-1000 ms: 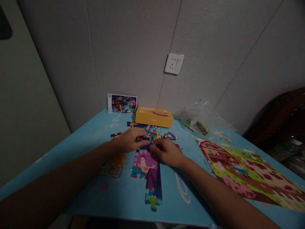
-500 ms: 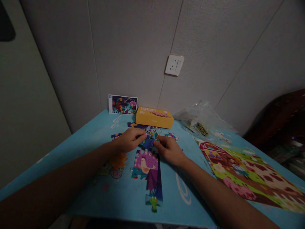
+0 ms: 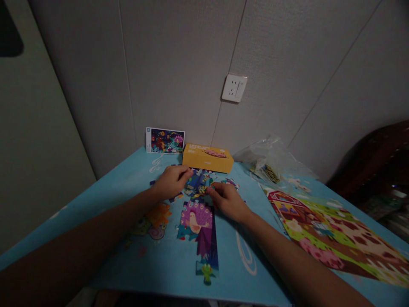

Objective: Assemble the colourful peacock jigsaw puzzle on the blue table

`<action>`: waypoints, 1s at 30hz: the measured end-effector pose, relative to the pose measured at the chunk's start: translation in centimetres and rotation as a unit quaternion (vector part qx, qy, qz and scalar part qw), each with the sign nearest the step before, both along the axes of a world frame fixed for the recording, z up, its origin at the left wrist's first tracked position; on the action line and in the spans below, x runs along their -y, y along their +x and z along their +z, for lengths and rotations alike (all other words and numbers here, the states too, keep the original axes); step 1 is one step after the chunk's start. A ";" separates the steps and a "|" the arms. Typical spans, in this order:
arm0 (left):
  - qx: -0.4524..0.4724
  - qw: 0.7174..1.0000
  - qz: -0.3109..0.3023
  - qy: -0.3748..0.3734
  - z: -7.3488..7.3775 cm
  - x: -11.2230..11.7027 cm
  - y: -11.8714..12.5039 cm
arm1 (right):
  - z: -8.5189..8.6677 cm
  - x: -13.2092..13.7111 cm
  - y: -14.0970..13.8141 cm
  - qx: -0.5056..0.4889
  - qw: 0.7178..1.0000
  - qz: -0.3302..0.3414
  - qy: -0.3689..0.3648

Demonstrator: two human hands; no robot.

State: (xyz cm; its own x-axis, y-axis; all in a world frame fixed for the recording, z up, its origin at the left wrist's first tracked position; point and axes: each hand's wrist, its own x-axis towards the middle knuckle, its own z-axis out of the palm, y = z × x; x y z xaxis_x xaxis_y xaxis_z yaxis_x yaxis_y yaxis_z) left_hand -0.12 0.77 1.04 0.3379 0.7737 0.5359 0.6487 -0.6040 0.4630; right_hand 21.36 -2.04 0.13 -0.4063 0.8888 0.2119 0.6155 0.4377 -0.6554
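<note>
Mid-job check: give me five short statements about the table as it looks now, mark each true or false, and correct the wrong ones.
1. The left hand and right hand are both at the puzzle pieces in front of the yellow box. True.
2. The clear plastic bag lies left of the yellow box. False: it lies to the right.
3. The picture card stands left of the yellow box. True.
4. The right hand rests on the farm picture. False: the farm picture lies apart, farther right.
5. The green figure is nearer the table's front edge than the pink bird. True.
</note>
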 end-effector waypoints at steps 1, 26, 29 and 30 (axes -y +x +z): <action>0.000 0.999 0.034 -0.006 -0.1 -0.3 -0.2 | 0.0 -0.1 0.0 0.000 1.000 -0.004 -0.004; -0.197 0.975 0.058 -0.085 -1.8 -1.7 -1.7 | -0.1 -1.9 1.3 0.061 0.988 -0.145 -0.002; -0.194 0.977 0.042 -0.082 -1.8 -1.7 -1.6 | -0.1 -1.9 1.3 0.057 0.989 -0.139 -0.009; -0.191 0.978 0.039 -0.081 -1.8 -1.7 -1.6 | -0.1 -1.9 1.3 0.054 0.989 -0.137 -0.010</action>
